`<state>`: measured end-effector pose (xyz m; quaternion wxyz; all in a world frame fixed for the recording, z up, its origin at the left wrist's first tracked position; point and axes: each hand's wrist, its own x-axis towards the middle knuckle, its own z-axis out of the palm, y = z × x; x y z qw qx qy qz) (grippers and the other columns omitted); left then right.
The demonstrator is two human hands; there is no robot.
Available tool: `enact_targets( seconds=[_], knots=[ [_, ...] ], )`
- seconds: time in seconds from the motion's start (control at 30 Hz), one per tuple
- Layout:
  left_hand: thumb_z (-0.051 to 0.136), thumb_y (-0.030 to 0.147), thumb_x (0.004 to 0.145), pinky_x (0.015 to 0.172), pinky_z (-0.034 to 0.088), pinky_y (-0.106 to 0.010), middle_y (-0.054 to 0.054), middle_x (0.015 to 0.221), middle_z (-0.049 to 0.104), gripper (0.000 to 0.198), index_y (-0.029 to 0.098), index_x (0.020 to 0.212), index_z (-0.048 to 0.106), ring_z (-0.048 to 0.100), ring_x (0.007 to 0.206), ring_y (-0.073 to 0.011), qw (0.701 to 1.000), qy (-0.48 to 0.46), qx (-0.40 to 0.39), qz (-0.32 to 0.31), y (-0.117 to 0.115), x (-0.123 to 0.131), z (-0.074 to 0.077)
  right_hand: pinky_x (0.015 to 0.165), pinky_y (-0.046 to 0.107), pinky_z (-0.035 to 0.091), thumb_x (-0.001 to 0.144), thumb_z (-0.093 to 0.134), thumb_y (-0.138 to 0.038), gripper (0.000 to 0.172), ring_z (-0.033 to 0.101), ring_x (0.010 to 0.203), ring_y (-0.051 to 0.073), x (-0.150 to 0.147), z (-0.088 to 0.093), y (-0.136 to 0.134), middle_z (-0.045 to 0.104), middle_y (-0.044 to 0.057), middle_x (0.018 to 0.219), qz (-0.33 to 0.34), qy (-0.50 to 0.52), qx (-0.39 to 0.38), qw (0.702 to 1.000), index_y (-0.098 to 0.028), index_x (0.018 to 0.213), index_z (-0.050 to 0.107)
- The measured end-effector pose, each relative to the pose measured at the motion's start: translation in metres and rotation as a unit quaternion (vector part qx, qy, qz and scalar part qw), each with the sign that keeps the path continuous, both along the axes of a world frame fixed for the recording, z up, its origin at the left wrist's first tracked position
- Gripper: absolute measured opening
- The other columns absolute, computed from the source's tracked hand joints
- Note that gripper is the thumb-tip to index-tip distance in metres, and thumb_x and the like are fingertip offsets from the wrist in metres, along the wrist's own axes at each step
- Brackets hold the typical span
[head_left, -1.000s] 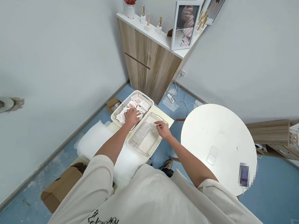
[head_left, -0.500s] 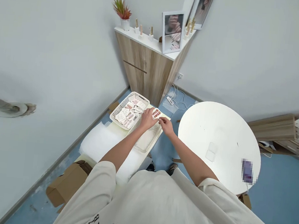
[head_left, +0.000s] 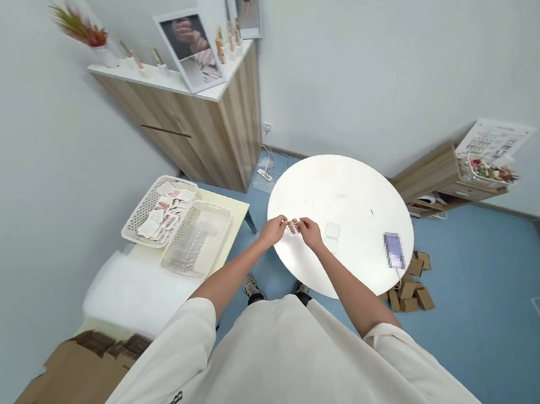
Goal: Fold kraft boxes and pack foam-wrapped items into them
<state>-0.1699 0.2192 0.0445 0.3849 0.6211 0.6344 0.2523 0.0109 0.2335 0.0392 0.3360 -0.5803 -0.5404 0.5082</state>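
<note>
Round white counter (head_left: 347, 197) on a blue floor (head_left: 483, 282), pale walls all around. My left hand (head_left: 274, 229) and right hand (head_left: 311, 232) meet over its near edge, fingers of both pinched on a small card of press-on nails (head_left: 293, 227) held between them. A clear plastic case (head_left: 332, 231) lies just beside my right hand. Off to my left, a pale yellow counter (head_left: 236, 214) carries a white basket (head_left: 139, 219) of more nail cards and a clear basket (head_left: 198, 239). Wooden cabinet (head_left: 195, 130) behind has framed hand photos (head_left: 190, 39), and little cardboard boxes (head_left: 413, 281) sit on the floor. The black print on my shirt is cut off, can't read it.
</note>
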Motion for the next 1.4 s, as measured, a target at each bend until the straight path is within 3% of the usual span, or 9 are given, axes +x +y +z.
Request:
enact_targets(
  seconds=[0.1, 0.27, 0.43, 0.53, 0.67, 0.87, 1.1, 1.27, 1.4],
  knots=[
    [0.054, 0.026, 0.094, 0.08, 0.05, -0.029, -0.002, 0.08, 0.072, 0.014, 0.023, 0.09, 0.068, 0.067, 0.079, -0.018, 0.995, -0.059, -0.068, 0.03, 0.002, 0.058, -0.018, 0.078, 0.033, 0.055, 0.084, 0.053, -0.042, 0.028, 0.067, 0.08, 0.018, 0.062, -0.005, -0.005, 0.073, 0.004, 0.089, -0.013, -0.015, -0.043, 0.999, -0.021, 0.093, 0.068],
    [0.054, 0.025, 0.093, 0.075, 0.052, -0.029, -0.004, 0.078, 0.072, 0.013, 0.019, 0.087, 0.064, 0.067, 0.068, -0.0155, 0.969, -0.152, -0.164, 0.104, 0.0, 0.145, -0.051, 0.07, 0.03, 0.055, 0.079, 0.06, -0.03, 0.025, 0.068, 0.075, 0.017, 0.144, -0.017, -0.007, 0.071, 0.003, 0.08, -0.076, 0.036, -0.142, 0.986, -0.018, 0.1, 0.067],
    [0.057, 0.024, 0.09, 0.079, 0.052, -0.031, -0.005, 0.086, 0.073, 0.009, 0.02, 0.089, 0.064, 0.069, 0.078, -0.0174, 0.966, -0.142, -0.192, 0.095, -0.004, 0.195, -0.074, 0.067, 0.029, 0.053, 0.073, 0.062, -0.025, 0.027, 0.067, 0.071, 0.017, 0.197, -0.033, -0.008, 0.066, -0.001, 0.071, -0.111, 0.01, -0.159, 0.981, -0.017, 0.098, 0.067],
    [0.059, 0.023, 0.087, 0.085, 0.051, -0.032, -0.008, 0.109, 0.072, 0.022, 0.02, 0.108, 0.062, 0.068, 0.096, -0.0193, 0.963, -0.112, -0.211, 0.121, -0.005, 0.206, -0.084, 0.068, 0.029, 0.052, 0.072, 0.062, -0.029, 0.024, 0.066, 0.071, 0.018, 0.217, -0.047, -0.01, 0.063, -0.003, 0.065, -0.124, -0.043, -0.165, 0.977, -0.018, 0.093, 0.068],
    [0.061, 0.017, 0.082, 0.092, 0.049, -0.033, -0.013, 0.137, 0.06, 0.045, 0.02, 0.126, 0.053, 0.062, 0.117, -0.0218, 0.943, -0.152, -0.268, 0.128, -0.008, 0.211, -0.095, 0.072, 0.031, 0.052, 0.07, 0.062, -0.031, 0.023, 0.065, 0.072, 0.018, 0.227, -0.071, -0.013, 0.061, -0.004, 0.063, -0.129, -0.112, -0.171, 0.97, -0.02, 0.089, 0.069],
    [0.064, 0.017, 0.081, 0.099, 0.047, -0.035, -0.015, 0.142, 0.056, 0.05, 0.021, 0.13, 0.051, 0.059, 0.124, -0.0242, 0.932, -0.181, -0.301, 0.089, -0.011, 0.213, -0.102, 0.082, 0.034, 0.052, 0.072, 0.061, -0.029, 0.022, 0.065, 0.081, 0.02, 0.218, -0.097, -0.011, 0.069, 0.0, 0.075, -0.097, -0.167, -0.177, 0.965, -0.021, 0.089, 0.072],
    [0.064, 0.02, 0.081, 0.1, 0.046, -0.037, -0.015, 0.138, 0.059, 0.051, 0.02, 0.13, 0.052, 0.06, 0.121, -0.0252, 0.941, -0.132, -0.304, 0.072, -0.002, 0.204, -0.105, 0.094, 0.036, 0.051, 0.073, 0.055, -0.02, 0.031, 0.067, 0.097, 0.021, 0.219, -0.102, -0.012, 0.073, 0.003, 0.097, -0.105, -0.169, -0.172, 0.965, -0.022, 0.099, 0.072],
    [0.063, 0.016, 0.079, 0.105, 0.043, -0.036, -0.014, 0.143, 0.055, 0.049, 0.02, 0.127, 0.055, 0.054, 0.132, -0.025, 0.951, -0.125, -0.267, 0.095, 0.033, 0.207, -0.107, 0.102, 0.038, 0.048, 0.077, 0.054, -0.021, 0.034, 0.066, 0.108, 0.02, 0.226, -0.102, 0.008, 0.072, 0.006, 0.115, -0.125, -0.133, -0.17, 0.968, -0.021, 0.107, 0.071],
    [0.059, 0.013, 0.078, 0.107, 0.042, -0.036, -0.013, 0.15, 0.049, 0.056, 0.02, 0.133, 0.051, 0.048, 0.137, -0.0234, 0.95, -0.157, -0.25, 0.104, 0.057, 0.219, -0.107, 0.105, 0.038, 0.047, 0.078, 0.054, -0.021, 0.047, 0.062, 0.118, 0.021, 0.221, -0.102, 0.028, 0.065, 0.008, 0.132, -0.136, -0.072, -0.155, 0.976, -0.02, 0.123, 0.065]
  ],
)
